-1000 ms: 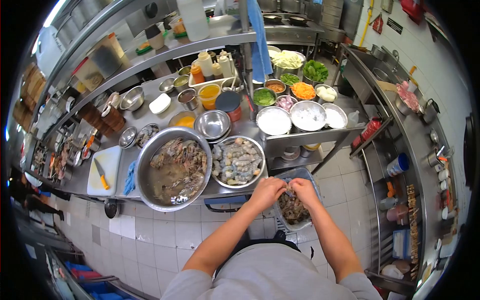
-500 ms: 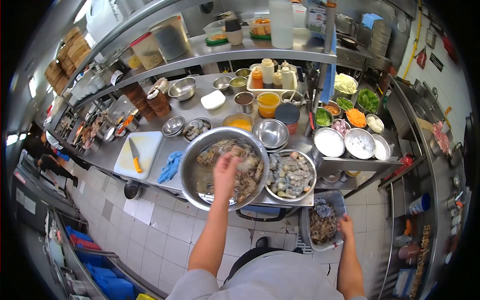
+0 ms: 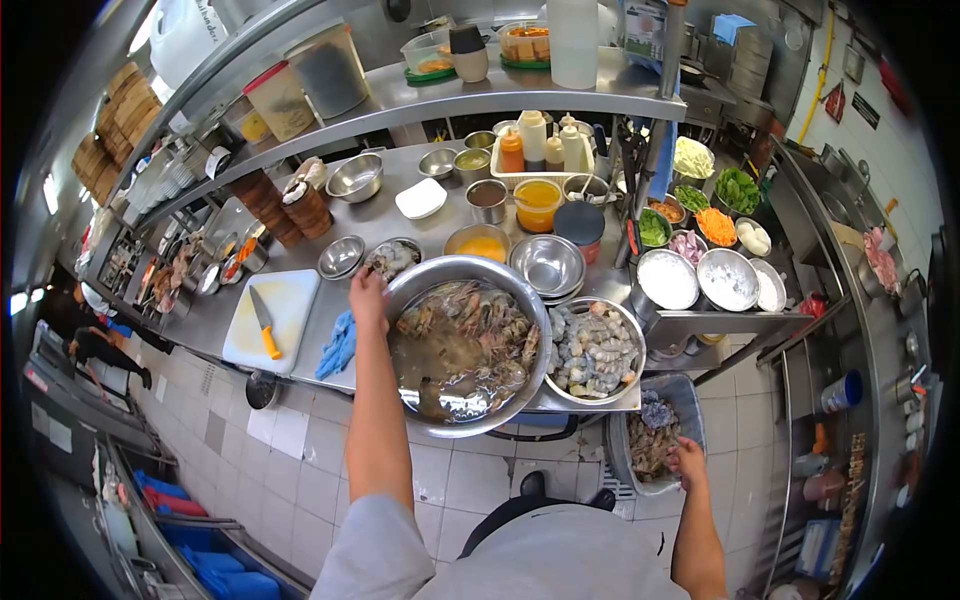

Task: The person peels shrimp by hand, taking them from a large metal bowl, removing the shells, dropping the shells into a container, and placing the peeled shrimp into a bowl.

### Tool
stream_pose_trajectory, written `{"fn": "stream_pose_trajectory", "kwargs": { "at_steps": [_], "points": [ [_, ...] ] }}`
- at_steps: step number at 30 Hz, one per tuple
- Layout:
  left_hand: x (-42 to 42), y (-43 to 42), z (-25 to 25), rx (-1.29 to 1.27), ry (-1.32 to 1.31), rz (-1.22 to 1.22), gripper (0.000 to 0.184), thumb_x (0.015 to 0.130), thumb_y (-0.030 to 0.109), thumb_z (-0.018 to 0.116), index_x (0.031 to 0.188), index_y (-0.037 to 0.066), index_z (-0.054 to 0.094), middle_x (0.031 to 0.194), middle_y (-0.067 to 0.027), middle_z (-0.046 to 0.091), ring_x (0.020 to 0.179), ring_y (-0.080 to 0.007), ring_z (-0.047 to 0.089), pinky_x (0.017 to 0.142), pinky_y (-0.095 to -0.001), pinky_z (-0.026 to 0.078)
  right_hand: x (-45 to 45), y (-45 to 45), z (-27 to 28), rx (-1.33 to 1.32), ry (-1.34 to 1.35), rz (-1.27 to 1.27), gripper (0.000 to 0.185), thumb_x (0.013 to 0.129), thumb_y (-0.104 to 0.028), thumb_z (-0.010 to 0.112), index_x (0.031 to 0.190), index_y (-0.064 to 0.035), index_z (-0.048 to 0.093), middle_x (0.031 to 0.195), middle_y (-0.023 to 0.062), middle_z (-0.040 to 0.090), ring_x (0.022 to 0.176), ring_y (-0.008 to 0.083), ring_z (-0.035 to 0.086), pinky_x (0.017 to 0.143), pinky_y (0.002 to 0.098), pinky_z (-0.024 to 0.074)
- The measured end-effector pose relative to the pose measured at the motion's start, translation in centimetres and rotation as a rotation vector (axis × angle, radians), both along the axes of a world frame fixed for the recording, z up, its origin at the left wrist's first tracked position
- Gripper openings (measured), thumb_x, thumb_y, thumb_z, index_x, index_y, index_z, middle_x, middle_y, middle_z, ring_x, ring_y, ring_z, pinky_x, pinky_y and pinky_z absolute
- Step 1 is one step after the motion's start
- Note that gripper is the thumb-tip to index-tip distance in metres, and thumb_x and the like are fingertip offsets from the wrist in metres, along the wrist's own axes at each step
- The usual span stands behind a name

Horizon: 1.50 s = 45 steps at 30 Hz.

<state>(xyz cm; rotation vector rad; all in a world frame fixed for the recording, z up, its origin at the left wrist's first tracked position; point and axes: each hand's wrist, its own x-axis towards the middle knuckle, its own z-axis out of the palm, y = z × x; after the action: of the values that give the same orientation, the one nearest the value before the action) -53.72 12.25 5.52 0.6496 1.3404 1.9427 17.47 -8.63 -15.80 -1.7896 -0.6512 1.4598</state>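
Observation:
A large steel bowl at the counter's front edge holds unpeeled shrimp in murky water. My left hand is past its left rim, fingertips together at a small metal bowl of shrimp; whatever they pinch is hidden. Right of the large bowl stands another steel bowl filled with greyish peeled shrimp. Lower right, my right hand hangs over the right side of a grey bin, its fingers apart. Shells and scraps lie in the bin.
On the left are a white cutting board with a yellow-handled knife and a blue cloth. Behind are stacked metal bowls, sauce containers and an overhead shelf. Vegetable containers stand to the right.
My left hand has moved left, out from over the large bowl to the small shrimp bowl. My right hand has shifted slightly, staying by the bin, its fingers now more spread.

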Motion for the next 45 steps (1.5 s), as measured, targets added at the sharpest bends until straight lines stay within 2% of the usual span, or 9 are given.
{"fn": "stream_pose_trajectory", "kwargs": {
  "at_steps": [2,6,8,13,20,23,34,40,45],
  "points": [
    [3.0,-3.1,0.6,-0.334,0.29,-0.014,0.04,0.092,0.0,0.049,0.132,0.003,0.053,0.097,-0.0053,0.065,0.083,-0.0133,0.059,0.069,-0.0279,0.05,0.1,-0.9,-0.5,-0.012,-0.003,0.001,0.039,0.089,-0.005,0.054,0.127,-0.0061,0.048,0.092,0.0079,0.066,0.062,0.0135,0.06,0.047,0.0245,0.0468],
    [1.5,-4.6,-5.1,-0.396,0.69,-0.025,0.034,0.087,0.001,0.053,0.12,0.001,0.063,0.104,-0.0107,0.069,0.093,-0.022,0.065,0.081,-0.0324,0.052,0.4,-1.4,-0.2,-0.039,-0.027,0.025,0.03,0.091,-0.006,0.053,0.12,-0.0061,0.053,0.089,0.0066,0.067,0.063,0.014,0.062,0.047,0.0242,0.0471],
    [2.8,-6.0,-4.3,-0.595,1.199,-0.073,0.041,0.081,-0.002,0.055,0.121,0.002,0.062,0.119,-0.0191,0.066,0.109,-0.0348,0.064,0.096,-0.0366,0.048,0.9,-1.8,-0.1,-0.051,-0.025,0.03,0.027,0.091,-0.006,0.053,0.118,-0.006,0.054,0.088,0.0064,0.067,0.063,0.0141,0.063,0.047,0.0242,0.047],
    [5.2,-7.1,-5.9,-0.753,1.368,-0.188,0.042,0.076,0.005,0.062,0.117,0.002,0.063,0.114,-0.0248,0.065,0.111,-0.0393,0.06,0.099,-0.0447,0.045,0.6,-1.2,1.0,-0.063,0.02,0.073,0.026,0.092,-0.009,0.056,0.118,-0.0053,0.055,0.089,0.0066,0.067,0.062,0.0132,0.062,0.047,0.0237,0.0466],
    [4.5,-9.3,-4.4,-0.66,1.326,-0.258,0.031,0.078,0.009,0.069,0.107,0.001,0.064,0.086,-0.016,0.071,0.082,-0.0375,0.068,0.078,-0.0425,0.053,1.1,-0.7,0.9,-0.042,0.011,0.134,0.029,0.092,-0.01,0.056,0.12,-0.005,0.055,0.091,0.0071,0.067,0.063,0.0133,0.061,0.048,0.0239,0.0466],
    [5.9,-11.0,-1.5,-0.561,0.568,-0.356,0.008,0.088,0.01,0.065,0.09,0.004,0.061,0.074,-0.0019,0.063,0.064,-0.0095,0.056,0.057,-0.0247,0.045,1.4,-0.5,1.6,-0.031,0.026,0.147,0.029,0.092,-0.01,0.056,0.12,-0.0047,0.055,0.092,0.0073,0.067,0.064,0.0137,0.061,0.049,0.0239,0.0469],
    [15.9,-13.3,6.8,-0.393,0.499,-0.5,0.01,0.085,0.011,0.065,0.092,0.004,0.06,0.076,0.0001,0.059,0.07,-0.0084,0.055,0.064,-0.0245,0.045,0.4,2.0,3.9,0.106,0.102,0.262,0.031,0.093,-0.009,0.058,0.123,-0.003,0.054,0.09,0.0061,0.065,0.067,0.0111,0.058,0.054,0.0235,0.0482],
    [27.9,-12.6,8.7,-0.175,0.282,-0.955,0.021,0.087,0.007,0.063,0.107,0.001,0.063,0.098,-0.0035,0.066,0.088,-0.0108,0.061,0.08,-0.0267,0.05,-7.3,3.6,18.5,0.229,0.227,0.43,0.03,0.099,-0.02,0.056,0.121,-0.0004,0.059,0.105,0.0084,0.069,0.083,0.0128,0.064,0.073,0.0263,0.0521],
    [39.7,-12.5,5.2,-0.087,0.419,-1.226,0.022,0.086,0.004,0.065,0.108,0.003,0.062,0.101,-0.0061,0.067,0.094,-0.0145,0.063,0.083,-0.0296,0.051,-8.1,4.3,21.6,0.205,0.792,0.275,0.037,0.103,-0.033,0.047,0.126,-0.0038,0.054,0.11,0.0105,0.066,0.088,0.0198,0.066,0.08,0.0351,0.0549]
  ]
}}
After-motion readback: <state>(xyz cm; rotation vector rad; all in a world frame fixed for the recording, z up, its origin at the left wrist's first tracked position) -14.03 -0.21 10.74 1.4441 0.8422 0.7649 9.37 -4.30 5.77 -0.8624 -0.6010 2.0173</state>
